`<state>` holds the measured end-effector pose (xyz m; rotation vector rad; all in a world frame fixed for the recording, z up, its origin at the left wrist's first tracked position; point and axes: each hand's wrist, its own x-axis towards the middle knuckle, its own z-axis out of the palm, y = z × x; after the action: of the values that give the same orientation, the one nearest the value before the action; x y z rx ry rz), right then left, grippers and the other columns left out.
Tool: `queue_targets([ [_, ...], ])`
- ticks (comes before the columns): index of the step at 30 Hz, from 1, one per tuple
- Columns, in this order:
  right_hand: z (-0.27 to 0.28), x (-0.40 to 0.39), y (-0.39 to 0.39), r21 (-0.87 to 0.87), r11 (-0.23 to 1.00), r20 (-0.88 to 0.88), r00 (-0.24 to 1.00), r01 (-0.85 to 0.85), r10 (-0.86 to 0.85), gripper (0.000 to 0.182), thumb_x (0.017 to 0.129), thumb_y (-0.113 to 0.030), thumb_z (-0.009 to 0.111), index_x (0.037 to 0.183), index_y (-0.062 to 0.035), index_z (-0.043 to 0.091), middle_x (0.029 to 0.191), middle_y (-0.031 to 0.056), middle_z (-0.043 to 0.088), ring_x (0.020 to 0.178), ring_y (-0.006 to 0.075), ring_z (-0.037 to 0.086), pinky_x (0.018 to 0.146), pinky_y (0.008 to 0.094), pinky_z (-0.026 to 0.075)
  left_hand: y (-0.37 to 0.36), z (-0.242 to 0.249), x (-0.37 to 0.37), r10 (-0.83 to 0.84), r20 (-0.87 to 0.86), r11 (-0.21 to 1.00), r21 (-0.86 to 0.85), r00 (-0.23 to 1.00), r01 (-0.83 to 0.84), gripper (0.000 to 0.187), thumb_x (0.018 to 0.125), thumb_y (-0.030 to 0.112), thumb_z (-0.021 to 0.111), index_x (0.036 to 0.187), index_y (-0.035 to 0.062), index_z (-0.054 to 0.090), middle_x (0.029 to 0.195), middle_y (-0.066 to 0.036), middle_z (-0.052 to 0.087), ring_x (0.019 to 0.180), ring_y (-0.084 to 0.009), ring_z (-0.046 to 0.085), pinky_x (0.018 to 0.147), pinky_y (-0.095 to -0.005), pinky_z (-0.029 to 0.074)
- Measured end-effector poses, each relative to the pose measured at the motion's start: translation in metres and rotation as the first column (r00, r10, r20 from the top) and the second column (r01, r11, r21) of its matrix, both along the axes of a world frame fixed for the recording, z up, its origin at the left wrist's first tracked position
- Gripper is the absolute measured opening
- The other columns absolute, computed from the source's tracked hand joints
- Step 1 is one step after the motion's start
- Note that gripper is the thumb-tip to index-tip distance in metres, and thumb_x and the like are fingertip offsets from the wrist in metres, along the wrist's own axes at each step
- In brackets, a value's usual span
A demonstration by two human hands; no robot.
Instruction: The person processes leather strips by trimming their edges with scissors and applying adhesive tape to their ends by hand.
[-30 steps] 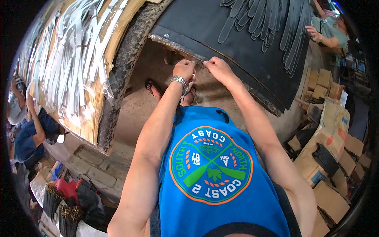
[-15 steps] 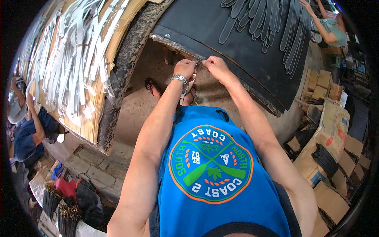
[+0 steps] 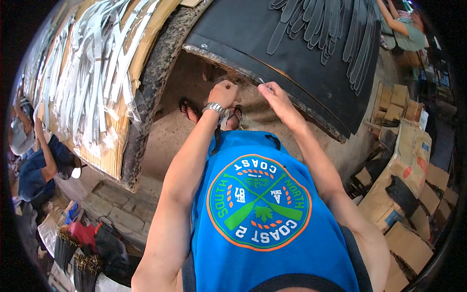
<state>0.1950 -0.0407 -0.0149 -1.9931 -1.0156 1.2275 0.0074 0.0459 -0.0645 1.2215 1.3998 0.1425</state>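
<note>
My left hand, with a metal watch on its wrist, is closed in front of my blue shirt. Whatever its curled fingers hold, if anything, is hidden. To its right, my right hand pinches a thin, shiny, pale piece between thumb and fingertips; its kind is too small to tell. That hand is beside the near edge of a black-covered table. Dark straps with light stitched edges lie fanned out on its far part.
Pale straps in clear plastic cover a cardboard-topped table at left. Cartons are stacked at right. Bundled black straps lie at lower left. A person is at left, another person at upper right.
My hands have moved apart; the left shifted slightly left and down, the right a little right and down. The thin shiny piece now shows at my right fingertips.
</note>
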Motion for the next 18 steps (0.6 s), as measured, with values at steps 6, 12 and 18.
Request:
queue_targets([
  [6, 0.016, -0.005, 0.005, 0.068, 0.990, -0.038, 0.991, -0.127, 0.130, 0.038, 0.082, -0.033, 0.070, 0.104, -0.0019, 0.067, 0.089, 0.0122, 0.069, 0.083, 0.0187, 0.063, 0.077, 0.0328, 0.049, -0.022, 0.060, -0.004, 0.049, 0.306, 0.980, -0.198, 0.951, 0.013, 0.020, 0.092, 0.018, 0.050, 0.100, 0.0048, 0.062, 0.076, -0.005, 0.063, 0.050, -0.0108, 0.055, 0.045, -0.0251, 0.047],
  [12, 0.022, 0.000, 0.001, 0.067, 0.986, -0.047, 0.987, -0.151, 0.154, 0.025, 0.082, -0.025, 0.069, 0.090, -0.0013, 0.065, 0.078, 0.0039, 0.061, 0.075, 0.0122, 0.053, 0.066, 0.0305, 0.043, -0.035, 0.066, 0.008, -0.040, 0.417, 0.966, -0.217, 0.908, 0.142, 0.023, 0.089, 0.010, 0.051, 0.110, 0.0039, 0.059, 0.083, -0.008, 0.062, 0.056, -0.0115, 0.057, 0.050, -0.0255, 0.049],
  [18, 0.010, 0.010, -0.024, 0.078, 0.995, -0.079, 0.995, -0.056, 0.063, 0.021, 0.082, -0.024, 0.069, 0.084, -0.0035, 0.065, 0.071, 0.0016, 0.058, 0.069, 0.0105, 0.050, 0.062, 0.0299, 0.041, -0.044, 0.043, 0.007, -0.018, 0.591, 0.891, -0.356, 0.806, 0.281, 0.040, 0.088, 0.004, 0.054, 0.127, 0.0019, 0.048, 0.087, -0.009, 0.063, 0.061, -0.0142, 0.061, 0.054, -0.0284, 0.052],
])
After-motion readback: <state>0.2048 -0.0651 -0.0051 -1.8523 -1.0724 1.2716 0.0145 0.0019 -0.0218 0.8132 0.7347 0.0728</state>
